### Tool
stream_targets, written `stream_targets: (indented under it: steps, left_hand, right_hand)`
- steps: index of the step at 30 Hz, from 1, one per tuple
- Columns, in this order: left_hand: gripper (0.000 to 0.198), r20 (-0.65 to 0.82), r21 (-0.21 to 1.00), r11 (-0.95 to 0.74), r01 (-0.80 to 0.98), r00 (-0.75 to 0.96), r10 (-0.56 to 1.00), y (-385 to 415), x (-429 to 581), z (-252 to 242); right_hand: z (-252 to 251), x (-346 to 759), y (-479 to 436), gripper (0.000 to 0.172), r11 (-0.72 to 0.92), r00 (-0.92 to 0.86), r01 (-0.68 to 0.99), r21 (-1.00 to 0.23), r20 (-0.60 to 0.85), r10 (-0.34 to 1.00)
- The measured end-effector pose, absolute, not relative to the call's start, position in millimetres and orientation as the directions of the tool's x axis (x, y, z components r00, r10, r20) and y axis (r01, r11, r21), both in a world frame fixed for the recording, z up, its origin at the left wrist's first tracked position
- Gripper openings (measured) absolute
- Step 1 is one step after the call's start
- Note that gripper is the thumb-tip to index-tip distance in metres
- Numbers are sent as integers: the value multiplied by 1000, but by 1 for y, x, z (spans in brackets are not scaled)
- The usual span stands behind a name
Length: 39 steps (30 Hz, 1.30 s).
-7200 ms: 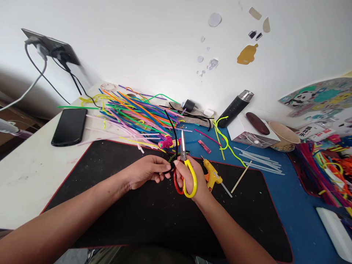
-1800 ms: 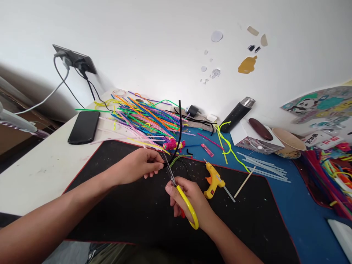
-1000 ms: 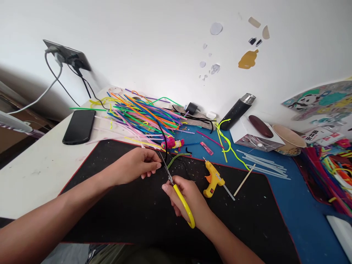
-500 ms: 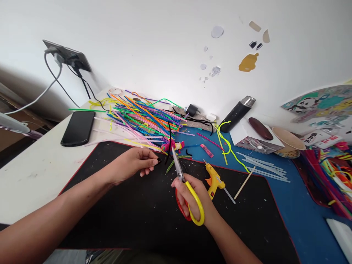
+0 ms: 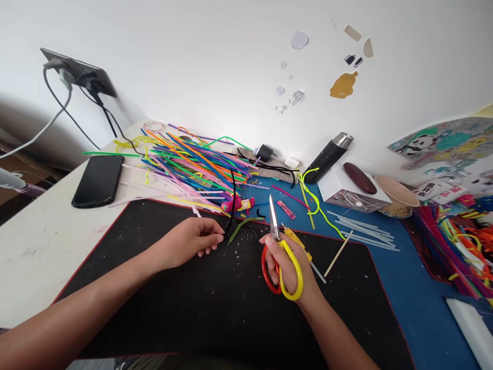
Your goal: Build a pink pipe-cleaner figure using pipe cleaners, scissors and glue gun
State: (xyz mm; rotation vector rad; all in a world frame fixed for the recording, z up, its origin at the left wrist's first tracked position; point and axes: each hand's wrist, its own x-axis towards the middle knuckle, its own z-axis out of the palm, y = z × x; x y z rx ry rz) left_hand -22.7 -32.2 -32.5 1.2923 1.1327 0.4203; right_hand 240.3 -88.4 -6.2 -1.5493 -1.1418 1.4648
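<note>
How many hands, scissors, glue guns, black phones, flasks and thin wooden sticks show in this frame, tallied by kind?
Bare left hand and right hand: 2
Yellow-and-red-handled metal scissors: 1
Yellow plastic glue gun, partly hidden: 1
Black rectangular phone: 1
Black cylindrical silver-capped flask: 1
Thin pale wooden stick: 1
Total: 7

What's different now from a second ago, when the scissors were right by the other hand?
The right hand moved right, carrying the metal scissors with red and yellow loop handles away from the left hand. It now partly hides the yellow plastic glue gun. Whether the thin black fuzzy stick got cut, I can't tell. The left hand still pinches something black; the flat black phone stayed put.
</note>
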Motion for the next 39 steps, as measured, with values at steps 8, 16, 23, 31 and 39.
stream_targets:
  steps: [8,16,23,31,39]
  left_hand:
    - [47,-415,898,275,342,458,786,-29,-9,-31]
    - [55,-447,883,298,364,455,770,-26,-9,-34]
    - [60,-460,879,323,349,447,767,-20,-7,-29]
    - [66,-470,872,329,362,434,769,-17,-9,-35]
    - [63,-458,882,336,331,433,776,-17,-10,-37]
  right_hand:
    - [-4,272,-71,59,-314,-21,237,-920,-328,945]
    - [15,331,-43,61,-222,134,469,-855,-180,975]
    - [9,381,-37,62,-227,88,670,-707,-227,970]
    - [3,391,-42,43,-261,208,943,-208,-246,947]
    - [3,383,-34,46,-237,219,971,-30,-285,933]
